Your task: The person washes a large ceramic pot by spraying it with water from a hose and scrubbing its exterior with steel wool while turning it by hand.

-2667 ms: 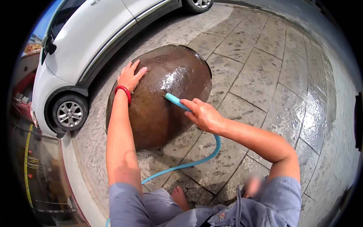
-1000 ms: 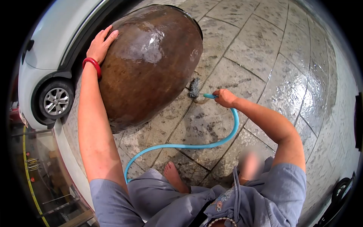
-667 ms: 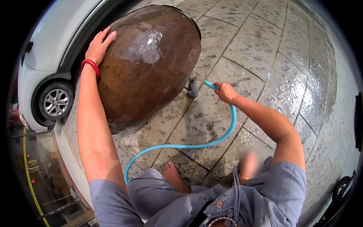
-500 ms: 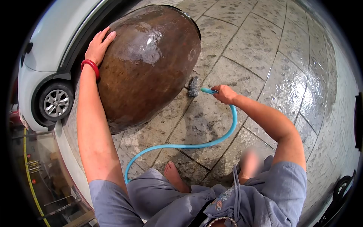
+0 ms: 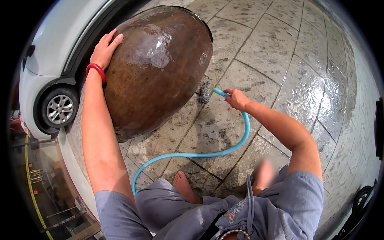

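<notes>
A large brown jar (image 5: 156, 76), wet and shiny, lies on its side with its dark rim toward the upper right. My left hand (image 5: 105, 50) rests on its upper left side, fingers stretched out; a red bangle circles that wrist. My right hand (image 5: 237, 99) is wrapped round a light blue hose (image 5: 216, 153) near its greenish end, which points up and left toward the jar. Water splashes grey on the paving just left of the hose end. From my right hand the hose curves down and left past my feet.
Wet stone paving (image 5: 256, 72) surrounds the jar. A white car (image 5: 56, 48) with a silver wheel (image 5: 60, 110) stands close on the left. Below it is a glass-like panel with a yellow strip (image 5: 33, 180). Dark wheeled objects (image 5: 362, 198) show at the lower right.
The hose end has tilted slightly upward in my right hand, and that hand has shifted a little. My left hand and the jar are almost unchanged.
</notes>
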The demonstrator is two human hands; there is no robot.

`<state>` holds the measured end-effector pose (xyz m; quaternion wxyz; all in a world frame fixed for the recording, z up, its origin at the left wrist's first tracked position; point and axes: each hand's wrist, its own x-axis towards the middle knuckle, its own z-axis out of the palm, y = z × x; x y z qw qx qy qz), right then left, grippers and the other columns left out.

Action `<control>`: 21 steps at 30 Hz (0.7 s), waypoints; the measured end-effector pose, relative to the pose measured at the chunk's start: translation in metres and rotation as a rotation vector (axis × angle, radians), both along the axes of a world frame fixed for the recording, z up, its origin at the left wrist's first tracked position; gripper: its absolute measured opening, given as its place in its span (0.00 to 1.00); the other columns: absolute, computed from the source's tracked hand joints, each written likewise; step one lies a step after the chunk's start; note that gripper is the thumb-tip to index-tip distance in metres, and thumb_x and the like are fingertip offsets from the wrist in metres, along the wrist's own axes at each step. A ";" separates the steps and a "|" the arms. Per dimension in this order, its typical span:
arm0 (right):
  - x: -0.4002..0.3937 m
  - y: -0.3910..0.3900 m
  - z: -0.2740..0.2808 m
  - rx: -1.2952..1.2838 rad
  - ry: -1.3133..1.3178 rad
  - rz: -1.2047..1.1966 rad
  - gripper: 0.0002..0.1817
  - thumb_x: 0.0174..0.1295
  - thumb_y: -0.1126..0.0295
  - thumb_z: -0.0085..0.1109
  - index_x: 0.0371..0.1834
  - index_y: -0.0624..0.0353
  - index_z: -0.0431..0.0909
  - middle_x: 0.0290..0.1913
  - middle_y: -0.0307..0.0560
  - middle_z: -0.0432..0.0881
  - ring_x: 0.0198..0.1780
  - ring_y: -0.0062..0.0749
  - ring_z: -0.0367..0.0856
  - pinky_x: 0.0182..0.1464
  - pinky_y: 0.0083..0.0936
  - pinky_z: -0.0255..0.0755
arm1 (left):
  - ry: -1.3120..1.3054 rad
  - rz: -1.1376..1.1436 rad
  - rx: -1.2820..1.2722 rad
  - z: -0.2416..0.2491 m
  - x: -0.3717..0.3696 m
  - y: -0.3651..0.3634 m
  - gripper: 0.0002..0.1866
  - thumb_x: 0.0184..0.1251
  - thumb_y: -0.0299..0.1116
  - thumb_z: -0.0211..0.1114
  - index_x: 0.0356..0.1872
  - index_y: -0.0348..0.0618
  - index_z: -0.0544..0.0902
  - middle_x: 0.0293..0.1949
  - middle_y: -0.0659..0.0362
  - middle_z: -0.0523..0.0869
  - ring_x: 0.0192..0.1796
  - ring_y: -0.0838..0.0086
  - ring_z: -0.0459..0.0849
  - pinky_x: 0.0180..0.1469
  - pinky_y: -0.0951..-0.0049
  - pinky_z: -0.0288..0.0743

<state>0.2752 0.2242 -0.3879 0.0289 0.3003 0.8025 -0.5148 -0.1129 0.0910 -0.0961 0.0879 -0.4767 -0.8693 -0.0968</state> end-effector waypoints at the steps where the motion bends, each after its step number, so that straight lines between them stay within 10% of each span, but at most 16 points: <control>1: 0.001 0.001 -0.006 0.000 0.001 0.000 0.21 0.59 0.68 0.49 0.56 0.58 0.75 0.34 0.56 0.83 0.32 0.41 0.83 0.36 0.35 0.78 | -0.004 0.003 -0.002 0.000 0.001 0.000 0.38 0.60 0.68 0.50 0.66 0.56 0.70 0.68 0.49 0.66 0.71 0.60 0.62 0.69 0.65 0.55; 16: 0.020 0.023 0.003 -0.308 -0.175 -0.034 0.21 0.59 0.72 0.50 0.58 0.61 0.72 0.33 0.49 0.81 0.27 0.33 0.81 0.29 0.31 0.79 | -0.008 0.001 0.006 0.001 0.007 0.000 0.37 0.61 0.67 0.51 0.66 0.55 0.70 0.68 0.49 0.66 0.71 0.61 0.62 0.70 0.65 0.54; 21: 0.019 0.029 -0.041 0.418 -0.390 0.262 0.17 0.60 0.68 0.50 0.52 0.59 0.75 0.41 0.58 0.83 0.43 0.41 0.84 0.45 0.36 0.77 | 0.024 0.005 0.004 0.001 0.007 0.000 0.36 0.62 0.67 0.50 0.66 0.57 0.70 0.68 0.50 0.66 0.71 0.61 0.62 0.70 0.65 0.54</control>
